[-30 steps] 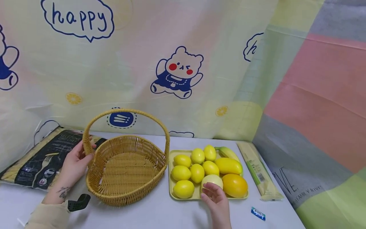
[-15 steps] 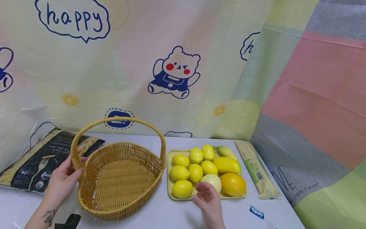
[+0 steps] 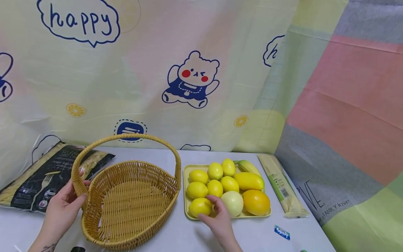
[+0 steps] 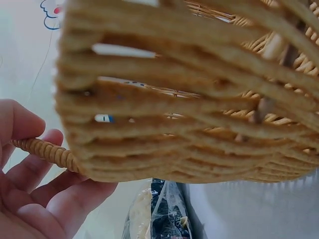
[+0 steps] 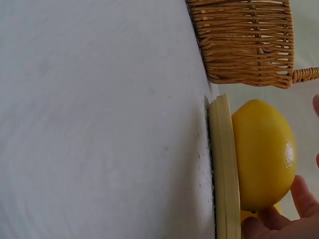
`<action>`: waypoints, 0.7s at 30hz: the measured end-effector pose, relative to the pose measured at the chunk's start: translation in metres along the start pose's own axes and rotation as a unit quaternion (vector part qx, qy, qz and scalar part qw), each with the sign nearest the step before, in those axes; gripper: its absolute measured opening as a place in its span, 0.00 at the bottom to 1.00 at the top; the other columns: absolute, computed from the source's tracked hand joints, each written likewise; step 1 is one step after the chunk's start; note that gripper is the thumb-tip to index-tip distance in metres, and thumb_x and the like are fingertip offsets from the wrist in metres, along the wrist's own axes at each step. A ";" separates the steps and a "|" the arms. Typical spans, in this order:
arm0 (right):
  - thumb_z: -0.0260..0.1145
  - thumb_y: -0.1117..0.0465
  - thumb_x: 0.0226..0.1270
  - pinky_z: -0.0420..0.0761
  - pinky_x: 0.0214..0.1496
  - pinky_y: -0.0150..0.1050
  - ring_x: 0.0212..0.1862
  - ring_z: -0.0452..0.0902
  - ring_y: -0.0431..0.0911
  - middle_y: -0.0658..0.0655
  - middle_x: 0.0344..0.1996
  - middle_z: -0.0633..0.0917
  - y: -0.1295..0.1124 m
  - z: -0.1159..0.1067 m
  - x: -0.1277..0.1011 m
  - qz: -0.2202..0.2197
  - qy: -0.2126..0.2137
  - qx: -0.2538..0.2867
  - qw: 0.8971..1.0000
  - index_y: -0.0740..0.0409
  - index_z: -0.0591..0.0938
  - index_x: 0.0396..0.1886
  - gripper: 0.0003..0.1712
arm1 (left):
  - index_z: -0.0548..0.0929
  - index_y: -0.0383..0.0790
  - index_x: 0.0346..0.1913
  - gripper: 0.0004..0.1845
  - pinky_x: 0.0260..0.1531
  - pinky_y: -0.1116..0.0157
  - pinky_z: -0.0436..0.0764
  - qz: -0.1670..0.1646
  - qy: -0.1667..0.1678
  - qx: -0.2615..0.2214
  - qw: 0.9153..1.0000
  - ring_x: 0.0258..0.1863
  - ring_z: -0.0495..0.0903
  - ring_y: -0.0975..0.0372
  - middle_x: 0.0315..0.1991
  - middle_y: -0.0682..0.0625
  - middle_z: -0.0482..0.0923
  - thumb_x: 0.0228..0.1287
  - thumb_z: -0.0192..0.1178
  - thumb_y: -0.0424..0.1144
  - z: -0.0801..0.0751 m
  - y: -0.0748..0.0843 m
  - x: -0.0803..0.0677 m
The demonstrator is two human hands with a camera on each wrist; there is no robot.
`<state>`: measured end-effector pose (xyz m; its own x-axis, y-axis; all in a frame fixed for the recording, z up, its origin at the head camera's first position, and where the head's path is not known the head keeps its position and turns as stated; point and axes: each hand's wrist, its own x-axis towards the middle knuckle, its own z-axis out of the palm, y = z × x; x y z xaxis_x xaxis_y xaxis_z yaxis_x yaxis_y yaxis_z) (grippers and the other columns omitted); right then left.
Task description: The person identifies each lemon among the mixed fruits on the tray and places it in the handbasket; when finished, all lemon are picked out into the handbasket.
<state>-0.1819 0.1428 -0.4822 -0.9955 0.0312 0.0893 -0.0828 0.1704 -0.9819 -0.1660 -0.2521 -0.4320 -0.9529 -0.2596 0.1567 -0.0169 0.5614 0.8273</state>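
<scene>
Behind the white table [image 3: 176, 238] hangs a soft printed cloth [image 3: 195, 77] of cartoon bears, lemon slices and a "happy" speech bubble, with a pastel checked sheet [image 3: 346, 105] to the right. Your left hand [image 3: 61, 210] curls its fingers and thumb round the foot of the woven basket's [image 3: 129, 199] handle, at the near left rim; the left wrist view shows the thick, ribbed wicker close up and the handle's wound cord lying across your fingers [image 4: 30, 179]. The basket holds nothing yet, so by my judgement none of the fruit has gone over and all of it is left. Your right hand [image 3: 218, 220] reaches onto the pale yellow tray [image 3: 186, 206], just right of the basket, its fingers lightly bent around the nearest lemon [image 3: 200, 207] at the tray's front left corner; the right wrist view shows fingertips [image 5: 301, 196] against its smooth, glossy, egg-shaped skin, but it rests on the tray and I cannot tell whether the hold is firm. Behind it lie more lemons [image 3: 215, 171], a pale round fruit [image 3: 233, 203], an orange-yellow one [image 3: 256, 202], a mango-like one [image 3: 248, 181] and a banana [image 3: 247, 165]. A dark crinkly pasta bag [image 3: 47, 178] lies at far left, a long flat packet [image 3: 280, 185] right of the tray, and a small blue wrapper [image 3: 281, 232] near the front edge.
</scene>
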 end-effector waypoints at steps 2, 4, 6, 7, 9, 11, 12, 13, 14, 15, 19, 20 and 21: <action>0.72 0.72 0.44 0.65 0.63 0.50 0.60 0.65 0.54 0.62 0.56 0.74 0.001 0.002 0.002 0.003 -0.001 -0.007 1.000 0.66 0.73 0.54 0.33 | 0.54 0.50 0.72 0.33 0.31 0.80 0.78 -0.004 0.000 0.000 1.000 0.37 0.69 0.84 0.56 0.37 0.72 0.66 0.52 0.33 0.000 -0.001 0.000; 0.71 0.72 0.44 0.69 0.60 0.46 0.60 0.66 0.54 0.63 0.57 0.74 0.002 0.004 0.004 0.011 -0.005 -0.010 1.000 0.66 0.72 0.55 0.33 | 0.54 0.50 0.72 0.33 0.31 0.80 0.77 -0.004 0.001 -0.001 1.000 0.37 0.68 0.84 0.57 0.37 0.73 0.66 0.52 0.34 0.000 -0.002 0.000; 0.70 0.73 0.44 0.72 0.58 0.44 0.61 0.66 0.56 0.64 0.58 0.72 0.003 0.004 0.004 0.018 -0.006 -0.009 1.000 0.66 0.71 0.56 0.34 | 0.54 0.49 0.72 0.33 0.31 0.80 0.77 -0.003 -0.001 -0.002 1.000 0.36 0.67 0.86 0.57 0.37 0.72 0.66 0.53 0.34 0.001 -0.003 0.000; 0.70 0.73 0.44 0.72 0.58 0.44 0.61 0.65 0.56 0.65 0.58 0.72 0.004 0.005 0.004 0.022 -0.005 -0.008 1.000 0.66 0.71 0.56 0.34 | 0.54 0.49 0.72 0.33 0.31 0.80 0.77 -0.003 -0.001 -0.003 1.000 0.36 0.66 0.87 0.57 0.37 0.72 0.66 0.53 0.34 0.001 -0.003 0.000; 0.69 0.74 0.43 0.74 0.56 0.43 0.60 0.67 0.56 0.65 0.57 0.73 0.005 0.007 0.005 0.028 0.000 -0.014 0.999 0.66 0.72 0.55 0.34 | 0.54 0.50 0.72 0.34 0.31 0.79 0.78 -0.004 -0.002 -0.005 1.000 0.36 0.66 0.87 0.57 0.37 0.72 0.66 0.53 0.34 0.001 -0.004 -0.001; 0.70 0.74 0.42 0.75 0.53 0.42 0.57 0.68 0.55 0.64 0.56 0.74 0.006 0.008 0.005 0.034 0.004 -0.022 0.999 0.66 0.72 0.54 0.34 | 0.54 0.51 0.72 0.34 0.32 0.78 0.78 -0.007 -0.002 -0.005 1.000 0.36 0.67 0.86 0.56 0.37 0.73 0.66 0.53 0.34 0.001 -0.004 -0.001; 0.70 0.74 0.42 0.75 0.52 0.42 0.56 0.69 0.55 0.64 0.55 0.74 0.007 0.009 0.006 0.037 0.004 -0.026 0.999 0.66 0.73 0.54 0.34 | 0.54 0.52 0.72 0.34 0.32 0.78 0.78 -0.008 0.000 -0.004 1.000 0.37 0.68 0.85 0.56 0.38 0.73 0.65 0.53 0.34 0.001 -0.004 -0.001; 0.71 0.74 0.41 0.76 0.51 0.41 0.55 0.70 0.54 0.63 0.54 0.75 0.007 0.010 0.006 0.041 0.004 -0.033 0.999 0.65 0.73 0.54 0.34 | 0.54 0.52 0.72 0.34 0.32 0.79 0.78 -0.009 0.001 -0.005 1.000 0.37 0.68 0.85 0.56 0.38 0.73 0.65 0.53 0.34 0.001 -0.004 -0.001; 0.71 0.74 0.41 0.76 0.50 0.41 0.53 0.70 0.53 0.63 0.54 0.75 0.007 0.011 0.007 0.045 0.003 -0.039 0.998 0.65 0.73 0.53 0.33 | 0.54 0.52 0.72 0.34 0.32 0.79 0.78 -0.009 0.002 -0.004 1.000 0.37 0.68 0.85 0.56 0.38 0.73 0.65 0.53 0.33 0.001 -0.004 -0.001; 0.71 0.73 0.41 0.76 0.49 0.41 0.52 0.70 0.52 0.62 0.53 0.76 0.007 0.011 0.008 0.049 0.000 -0.044 0.998 0.64 0.74 0.53 0.33 | 0.54 0.53 0.72 0.34 0.32 0.80 0.77 -0.009 0.003 -0.004 1.000 0.37 0.68 0.85 0.56 0.38 0.73 0.65 0.53 0.33 0.001 -0.004 -0.001; 0.73 0.71 0.41 0.75 0.47 0.41 0.49 0.71 0.50 0.60 0.51 0.77 0.007 0.012 0.012 0.063 -0.014 -0.070 0.995 0.62 0.75 0.53 0.33 | 0.54 0.55 0.72 0.34 0.32 0.81 0.75 -0.019 0.000 -0.017 1.000 0.38 0.68 0.85 0.56 0.38 0.73 0.65 0.53 0.34 0.001 -0.006 0.000; 0.73 0.70 0.41 0.74 0.47 0.41 0.48 0.71 0.50 0.60 0.51 0.77 0.007 0.012 0.014 0.065 -0.018 -0.078 0.995 0.62 0.75 0.53 0.33 | 0.54 0.56 0.71 0.34 0.32 0.81 0.75 -0.023 -0.002 -0.021 1.000 0.39 0.68 0.84 0.56 0.39 0.73 0.65 0.53 0.34 0.001 -0.006 0.001; 0.74 0.70 0.41 0.74 0.49 0.42 0.48 0.71 0.50 0.60 0.51 0.77 0.007 0.012 0.015 0.065 -0.022 -0.085 0.994 0.62 0.75 0.53 0.34 | 0.54 0.57 0.71 0.34 0.33 0.81 0.75 -0.027 -0.003 -0.024 0.999 0.39 0.68 0.84 0.56 0.39 0.73 0.65 0.53 0.35 0.002 -0.006 0.001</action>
<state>-0.1982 0.1330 -0.4901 -0.9986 0.0222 -0.0470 0.0517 0.3316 -0.9420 -0.1677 -0.2544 -0.4373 -0.9530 -0.2836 0.1071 -0.0546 0.5083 0.8595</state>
